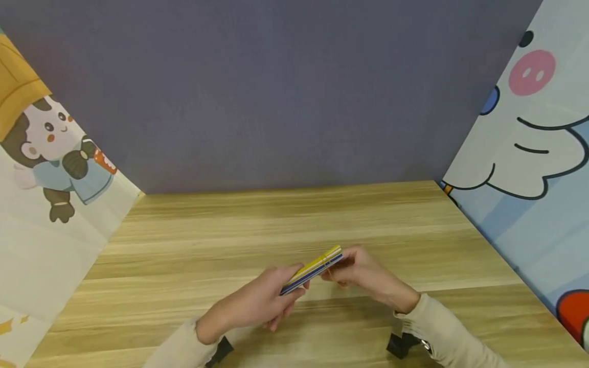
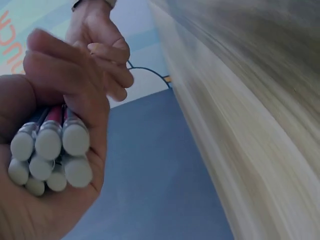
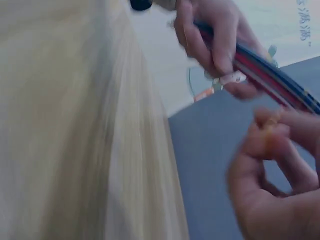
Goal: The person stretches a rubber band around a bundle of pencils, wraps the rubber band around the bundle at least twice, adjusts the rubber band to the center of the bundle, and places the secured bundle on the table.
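So there's a bunch of pencils [image 1: 306, 276] up in the air just below and right of center in the head view, tilted so one end points to the upper right, with yellow, white and dark blue sides showing. The left hand [image 1: 264, 299] is wrapped around the lower left end, thumb along the top. From the left wrist view you're looking straight at the white erasers [image 2: 48, 145], eight that I can make out, packed together inside that fist in the lower left of the frame, with a red barrel behind one of them. A thin orange rubber band [image 1: 326, 260] crosses the bundle near its upper right end, and part of it dangles toward the right hand [image 1: 365, 276], which is right by that end. In the right wrist view that hand has thumb and finger pinched on a blurry orange bit of the band, lower right of the frame. Both arms come in from the bottom in cream sleeves [image 1: 453, 335], over a wood-grain table [image 1: 207, 235]. Dark gray wall [image 1: 285, 92] across the top, cartoon panel [image 1: 37, 245] on the left edge, a pink-snouted character [image 1: 532, 73] upper right.
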The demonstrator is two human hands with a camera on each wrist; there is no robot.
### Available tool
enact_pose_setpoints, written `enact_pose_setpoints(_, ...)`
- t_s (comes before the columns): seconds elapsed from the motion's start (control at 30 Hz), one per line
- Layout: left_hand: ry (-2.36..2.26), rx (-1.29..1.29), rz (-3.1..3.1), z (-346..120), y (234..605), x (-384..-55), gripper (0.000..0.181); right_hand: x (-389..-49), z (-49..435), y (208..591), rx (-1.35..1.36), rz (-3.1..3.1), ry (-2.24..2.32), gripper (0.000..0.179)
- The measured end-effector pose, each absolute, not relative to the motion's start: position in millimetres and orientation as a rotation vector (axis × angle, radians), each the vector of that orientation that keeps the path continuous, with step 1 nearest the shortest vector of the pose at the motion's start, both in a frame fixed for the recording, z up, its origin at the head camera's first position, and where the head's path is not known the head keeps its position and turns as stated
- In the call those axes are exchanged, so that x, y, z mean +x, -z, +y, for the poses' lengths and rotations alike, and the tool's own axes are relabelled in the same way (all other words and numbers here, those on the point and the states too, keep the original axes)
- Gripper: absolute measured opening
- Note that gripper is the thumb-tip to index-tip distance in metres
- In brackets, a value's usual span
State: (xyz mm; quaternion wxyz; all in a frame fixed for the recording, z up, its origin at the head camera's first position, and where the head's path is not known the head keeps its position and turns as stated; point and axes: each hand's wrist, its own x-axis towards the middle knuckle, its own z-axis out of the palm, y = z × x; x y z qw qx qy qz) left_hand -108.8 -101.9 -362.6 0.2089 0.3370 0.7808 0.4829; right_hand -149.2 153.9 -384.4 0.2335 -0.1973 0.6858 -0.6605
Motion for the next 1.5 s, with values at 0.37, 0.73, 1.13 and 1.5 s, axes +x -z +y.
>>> enact_pose_setpoints(0.37,-0.939,0.903,2.523,-99,375,-103,0.014,-146,161,364,-0.854,2.716,1.035,0.033)
enact_pose_setpoints(0.73,-0.385,0.812,3.000,-84,376,-89,0.043,-123,147,367,-1.156,3.412,0.335,0.046)
enact_pose_setpoints(1.13,-0.329,0.812,3.030,-85,386,-86,0.047,-111,131,379,-1.352,3.468,0.035,0.039)
enact_pose_setpoints(1.5,-0.243,0.832,3.088,-85,385,-86,0.048,-110,134,368,-1.128,3.304,0.352,0.036)
